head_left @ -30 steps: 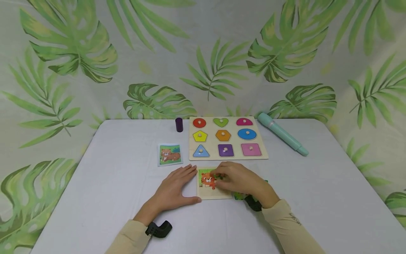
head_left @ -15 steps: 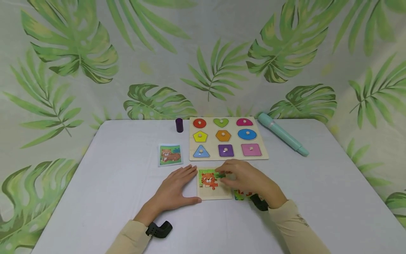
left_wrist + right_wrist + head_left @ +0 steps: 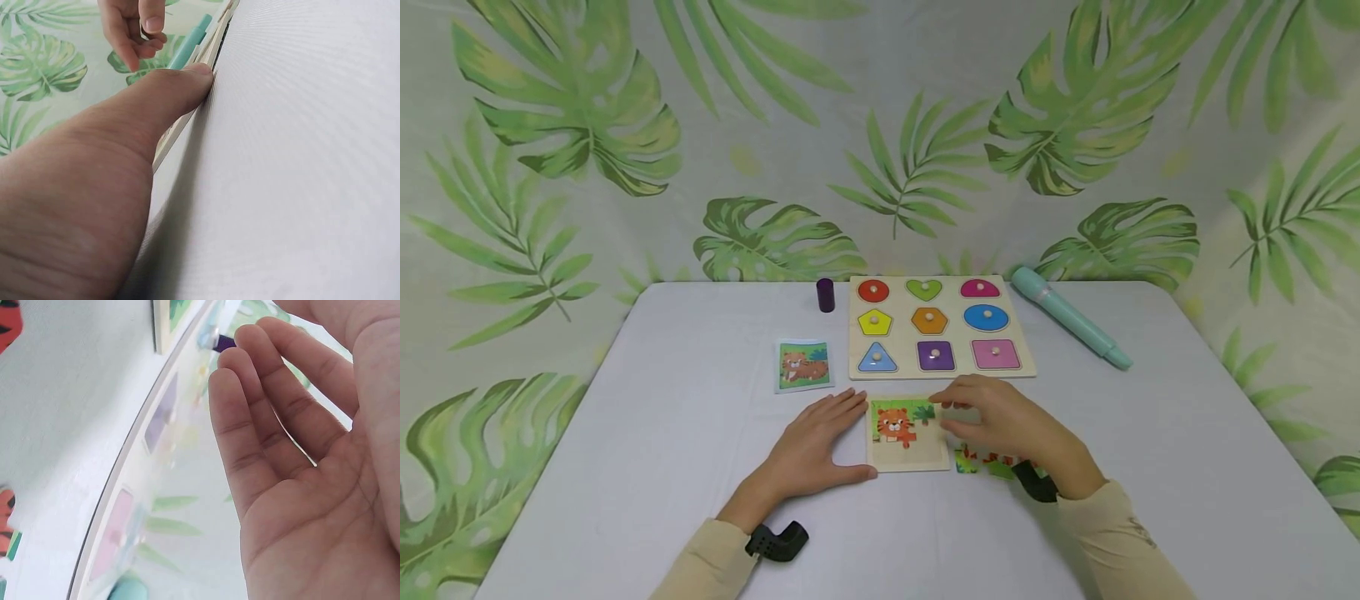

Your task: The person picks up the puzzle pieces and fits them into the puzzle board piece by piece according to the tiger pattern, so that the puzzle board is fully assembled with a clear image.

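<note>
Left hand (image 3: 812, 442): fingers extended, touched puzzle tray (image 3: 925, 457), presumably steadying it. Right hand (image 3: 1002, 418): fingers relaxed, held nothing. Loose pieces (image 3: 966, 462): lay alongside, probably for reach.

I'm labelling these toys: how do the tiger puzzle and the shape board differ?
The tiger puzzle is only partly filled, with bare base showing; the shape board has nine knobbed shapes in place. The tiger puzzle is smaller than the shape board. Both lie flat on the white table.
</note>
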`<state>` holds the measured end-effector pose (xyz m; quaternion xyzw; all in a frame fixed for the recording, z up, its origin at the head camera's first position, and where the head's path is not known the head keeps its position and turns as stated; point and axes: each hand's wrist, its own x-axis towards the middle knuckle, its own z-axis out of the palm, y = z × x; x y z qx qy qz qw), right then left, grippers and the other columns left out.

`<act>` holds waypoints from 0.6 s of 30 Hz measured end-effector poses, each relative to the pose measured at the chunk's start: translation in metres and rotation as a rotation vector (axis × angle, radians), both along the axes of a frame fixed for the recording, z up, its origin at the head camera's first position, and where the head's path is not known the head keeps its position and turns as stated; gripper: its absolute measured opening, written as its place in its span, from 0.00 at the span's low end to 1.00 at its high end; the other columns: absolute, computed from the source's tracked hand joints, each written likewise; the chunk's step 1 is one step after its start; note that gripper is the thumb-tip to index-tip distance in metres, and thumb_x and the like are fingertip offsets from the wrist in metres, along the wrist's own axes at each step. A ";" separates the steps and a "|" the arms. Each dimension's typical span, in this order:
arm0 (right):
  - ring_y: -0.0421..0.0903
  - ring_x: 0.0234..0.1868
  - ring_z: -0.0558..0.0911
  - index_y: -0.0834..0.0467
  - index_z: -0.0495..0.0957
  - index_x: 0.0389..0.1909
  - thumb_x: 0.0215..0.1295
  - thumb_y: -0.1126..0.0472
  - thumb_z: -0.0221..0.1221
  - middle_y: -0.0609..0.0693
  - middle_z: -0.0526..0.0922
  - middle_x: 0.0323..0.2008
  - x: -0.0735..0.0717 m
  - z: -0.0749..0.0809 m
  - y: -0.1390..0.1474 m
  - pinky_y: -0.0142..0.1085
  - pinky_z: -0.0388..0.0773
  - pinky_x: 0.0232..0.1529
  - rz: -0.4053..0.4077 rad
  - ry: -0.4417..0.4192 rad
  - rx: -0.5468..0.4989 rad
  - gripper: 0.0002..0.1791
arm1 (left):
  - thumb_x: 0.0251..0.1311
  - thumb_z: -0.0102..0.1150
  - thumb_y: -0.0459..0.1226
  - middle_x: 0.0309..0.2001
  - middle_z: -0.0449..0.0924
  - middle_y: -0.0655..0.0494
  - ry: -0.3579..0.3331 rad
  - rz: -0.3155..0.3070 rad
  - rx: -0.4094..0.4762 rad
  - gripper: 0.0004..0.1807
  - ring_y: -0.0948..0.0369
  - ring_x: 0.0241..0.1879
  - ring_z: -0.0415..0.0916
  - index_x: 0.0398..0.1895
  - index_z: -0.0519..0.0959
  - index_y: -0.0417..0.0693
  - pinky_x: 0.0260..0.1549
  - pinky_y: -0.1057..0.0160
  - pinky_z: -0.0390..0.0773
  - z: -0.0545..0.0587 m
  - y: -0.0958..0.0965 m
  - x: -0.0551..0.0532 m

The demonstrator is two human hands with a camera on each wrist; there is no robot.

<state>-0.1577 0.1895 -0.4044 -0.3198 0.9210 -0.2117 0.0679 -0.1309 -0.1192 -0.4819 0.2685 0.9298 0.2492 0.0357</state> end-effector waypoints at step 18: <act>0.49 0.48 0.84 0.57 0.85 0.56 0.64 0.59 0.71 0.49 0.87 0.48 0.000 0.002 0.028 0.48 0.86 0.50 -0.033 0.005 -0.066 0.19 | 0.56 0.65 0.68 0.81 0.58 0.58 0.002 0.002 -0.013 0.54 0.57 0.81 0.51 0.80 0.63 0.50 0.79 0.48 0.53 0.001 0.000 0.001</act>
